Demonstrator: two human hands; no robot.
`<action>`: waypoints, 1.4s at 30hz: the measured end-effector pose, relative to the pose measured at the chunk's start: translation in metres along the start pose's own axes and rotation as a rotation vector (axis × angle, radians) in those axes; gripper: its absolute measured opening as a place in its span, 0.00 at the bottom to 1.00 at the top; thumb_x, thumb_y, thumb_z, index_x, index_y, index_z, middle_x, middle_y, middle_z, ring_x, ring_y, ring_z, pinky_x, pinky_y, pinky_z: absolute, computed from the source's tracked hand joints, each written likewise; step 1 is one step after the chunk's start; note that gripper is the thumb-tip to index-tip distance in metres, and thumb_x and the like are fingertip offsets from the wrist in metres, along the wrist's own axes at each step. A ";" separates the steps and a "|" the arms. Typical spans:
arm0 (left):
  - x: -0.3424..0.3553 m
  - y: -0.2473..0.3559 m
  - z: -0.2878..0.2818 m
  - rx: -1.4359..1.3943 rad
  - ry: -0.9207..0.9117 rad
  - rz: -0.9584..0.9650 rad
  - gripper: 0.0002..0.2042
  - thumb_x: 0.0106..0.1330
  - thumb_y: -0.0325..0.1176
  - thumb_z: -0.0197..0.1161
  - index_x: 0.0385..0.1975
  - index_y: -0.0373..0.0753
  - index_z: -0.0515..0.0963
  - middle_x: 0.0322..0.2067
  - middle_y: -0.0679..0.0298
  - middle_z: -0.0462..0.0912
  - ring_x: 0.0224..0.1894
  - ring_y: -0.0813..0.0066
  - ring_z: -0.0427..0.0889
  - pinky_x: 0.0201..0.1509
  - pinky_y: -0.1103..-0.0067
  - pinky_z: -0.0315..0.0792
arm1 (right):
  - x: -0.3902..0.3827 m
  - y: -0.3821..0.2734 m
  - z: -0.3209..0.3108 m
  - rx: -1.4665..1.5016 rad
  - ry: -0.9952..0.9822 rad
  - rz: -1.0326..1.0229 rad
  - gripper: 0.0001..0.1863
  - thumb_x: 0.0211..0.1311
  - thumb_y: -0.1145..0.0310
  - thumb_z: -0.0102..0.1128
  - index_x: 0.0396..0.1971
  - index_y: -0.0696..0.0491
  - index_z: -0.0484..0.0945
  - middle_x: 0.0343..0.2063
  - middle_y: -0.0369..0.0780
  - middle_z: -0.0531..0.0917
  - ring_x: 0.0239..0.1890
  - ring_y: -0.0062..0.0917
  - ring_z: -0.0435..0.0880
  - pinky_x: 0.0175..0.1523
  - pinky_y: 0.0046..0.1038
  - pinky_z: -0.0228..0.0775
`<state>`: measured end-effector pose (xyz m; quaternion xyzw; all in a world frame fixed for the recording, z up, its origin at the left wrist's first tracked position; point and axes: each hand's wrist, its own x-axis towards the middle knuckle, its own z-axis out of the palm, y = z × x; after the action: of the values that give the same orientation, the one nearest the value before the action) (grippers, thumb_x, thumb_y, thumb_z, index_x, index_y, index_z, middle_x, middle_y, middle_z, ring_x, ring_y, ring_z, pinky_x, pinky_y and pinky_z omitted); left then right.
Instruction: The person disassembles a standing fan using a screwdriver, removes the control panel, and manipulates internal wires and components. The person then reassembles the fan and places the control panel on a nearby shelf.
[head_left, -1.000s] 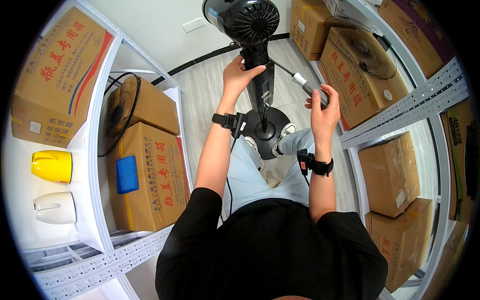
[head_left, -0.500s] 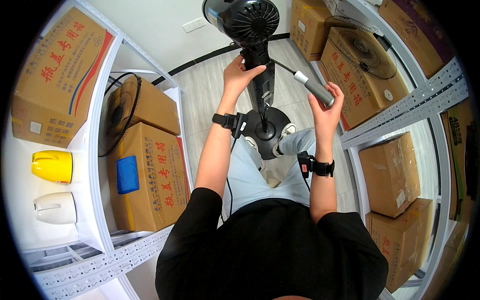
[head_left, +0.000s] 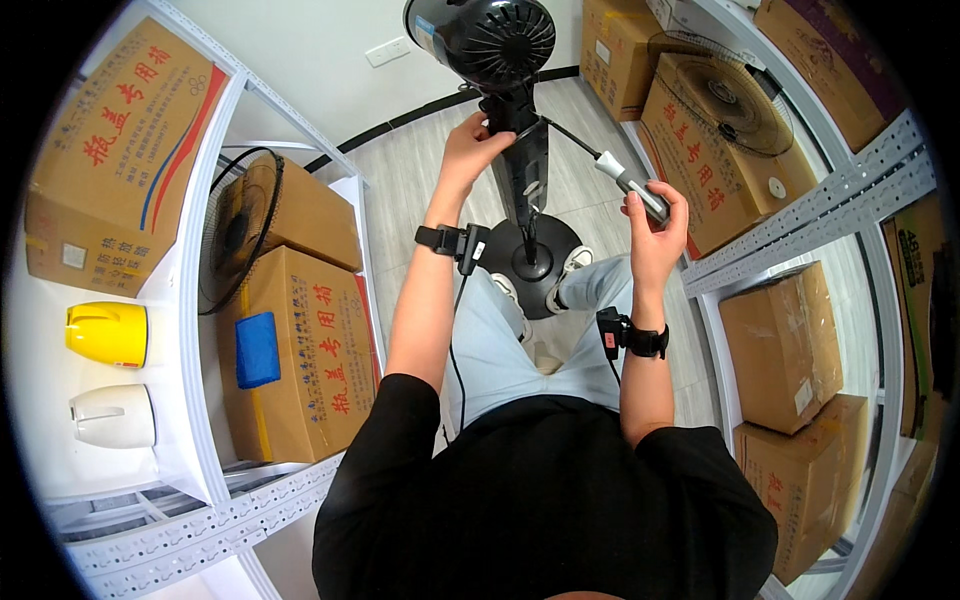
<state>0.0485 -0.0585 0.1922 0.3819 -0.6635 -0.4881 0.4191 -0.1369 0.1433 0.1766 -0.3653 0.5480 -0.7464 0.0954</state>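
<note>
A black pedestal fan stands in front of me, its motor housing at the top and its round base on the floor by my feet. My left hand is wrapped round the upper part of the fan's column, just below the housing; its fingertips are partly hidden behind it. In my right hand is a screwdriver with a grey and white handle. The dark shaft slants up to the left, and its tip meets the side of the column below the housing.
On the left, a white shelf rack holds cardboard boxes, a fan grille, a blue cloth, a yellow cover and a white one. Another grille lies on boxes at the right, beside a metal rack.
My right fingers have shifted round the screwdriver handle, which now shows turned and more tucked into the hand. My left hand stays on the column, moved very slightly.
</note>
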 end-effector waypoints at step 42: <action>-0.003 -0.001 -0.019 -0.481 -0.196 -0.225 0.15 0.77 0.32 0.49 0.60 0.37 0.68 0.21 0.74 0.62 0.19 0.87 0.57 0.18 0.87 0.49 | 0.023 0.015 0.005 0.234 0.034 0.042 0.21 0.60 0.70 0.70 0.52 0.55 0.74 0.40 0.34 0.79 0.41 0.17 0.76 0.47 0.21 0.67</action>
<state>0.0674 -0.0622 0.1937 0.2935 -0.5194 -0.7097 0.3747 -0.1540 0.1217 0.1740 -0.3277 0.4661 -0.8092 0.1437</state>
